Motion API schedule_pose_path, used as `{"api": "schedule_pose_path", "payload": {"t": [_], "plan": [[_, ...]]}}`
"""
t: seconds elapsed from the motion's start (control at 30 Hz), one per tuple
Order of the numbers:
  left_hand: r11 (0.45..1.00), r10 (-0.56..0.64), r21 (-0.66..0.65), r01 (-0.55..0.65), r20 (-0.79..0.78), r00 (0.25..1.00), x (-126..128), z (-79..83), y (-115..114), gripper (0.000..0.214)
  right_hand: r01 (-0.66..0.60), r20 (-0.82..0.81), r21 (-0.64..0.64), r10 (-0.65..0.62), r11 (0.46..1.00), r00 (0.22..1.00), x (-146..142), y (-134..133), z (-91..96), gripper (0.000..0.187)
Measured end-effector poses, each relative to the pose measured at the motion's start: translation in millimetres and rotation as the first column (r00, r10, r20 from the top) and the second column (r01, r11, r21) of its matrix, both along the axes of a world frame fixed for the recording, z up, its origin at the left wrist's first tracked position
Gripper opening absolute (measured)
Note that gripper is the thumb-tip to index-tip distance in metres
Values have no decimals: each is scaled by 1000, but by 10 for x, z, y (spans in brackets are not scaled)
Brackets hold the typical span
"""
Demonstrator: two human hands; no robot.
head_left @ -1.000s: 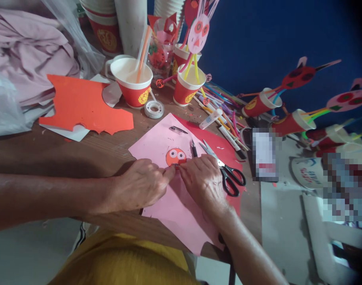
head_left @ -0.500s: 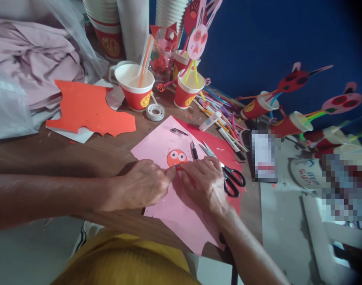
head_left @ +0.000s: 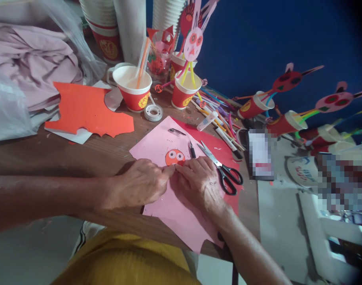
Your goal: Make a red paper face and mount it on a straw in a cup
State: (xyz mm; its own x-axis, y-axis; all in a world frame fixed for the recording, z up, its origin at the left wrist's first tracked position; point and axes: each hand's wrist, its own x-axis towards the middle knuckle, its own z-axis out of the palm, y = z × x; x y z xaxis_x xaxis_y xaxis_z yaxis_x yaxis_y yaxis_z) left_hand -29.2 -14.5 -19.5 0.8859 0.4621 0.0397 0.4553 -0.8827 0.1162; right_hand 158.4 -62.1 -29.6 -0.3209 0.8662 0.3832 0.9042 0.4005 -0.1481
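A round orange paper face (head_left: 175,157) with two white eyes lies on a pink paper sheet (head_left: 165,136). My left hand (head_left: 142,180) is closed, its thumb and index fingertip pressed on the face's lower edge. From the other side my right hand (head_left: 198,178) meets it with bent fingers, the index fingertip touching the same edge. Both sets of fingertips hide the bottom of the face. Close to my right knuckles lie a black pen (head_left: 192,150) and black-handled scissors (head_left: 224,170). A pen cap (head_left: 177,131) rests higher on the pink sheet.
Red paper (head_left: 204,136) lies under the pink sheet. Beyond it are a tape roll (head_left: 153,113), a glue stick (head_left: 207,121), pens and red paper cups (head_left: 185,93) with paper animal heads. Cut orange paper (head_left: 82,109) lies left, a phone (head_left: 260,154) at the right edge.
A small dark piece that showed at my fingertips on the face is now covered by them. The hands stay in nearly the same place; the view has shifted slightly.
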Motion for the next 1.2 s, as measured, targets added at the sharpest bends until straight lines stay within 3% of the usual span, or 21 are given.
{"api": "schedule_pose_path", "payload": {"t": [0.33,0.5,0.6,0.93,1.2], "plan": [[1000,-7,25,9,-95,995,21,42,-19,34,15,25,-20,-14,1000,1000,-15,-1,23,21],[1000,2,22,0,-118,993,42,52,-10,33,-19,-182,-24,14,1000,983,80,34,20,20],[999,16,51,-10,-129,992,47,50,-14,40,52,-282,45,-37,998,959,125,45,30,20],[998,1,55,3,-74,997,54,25,-17,27,39,-7,43,-39,998,999,19,1,-16,19],[999,15,38,-10,-137,990,81,78,-26,33,19,163,7,-20,1000,986,-64,-46,-29,20]]}}
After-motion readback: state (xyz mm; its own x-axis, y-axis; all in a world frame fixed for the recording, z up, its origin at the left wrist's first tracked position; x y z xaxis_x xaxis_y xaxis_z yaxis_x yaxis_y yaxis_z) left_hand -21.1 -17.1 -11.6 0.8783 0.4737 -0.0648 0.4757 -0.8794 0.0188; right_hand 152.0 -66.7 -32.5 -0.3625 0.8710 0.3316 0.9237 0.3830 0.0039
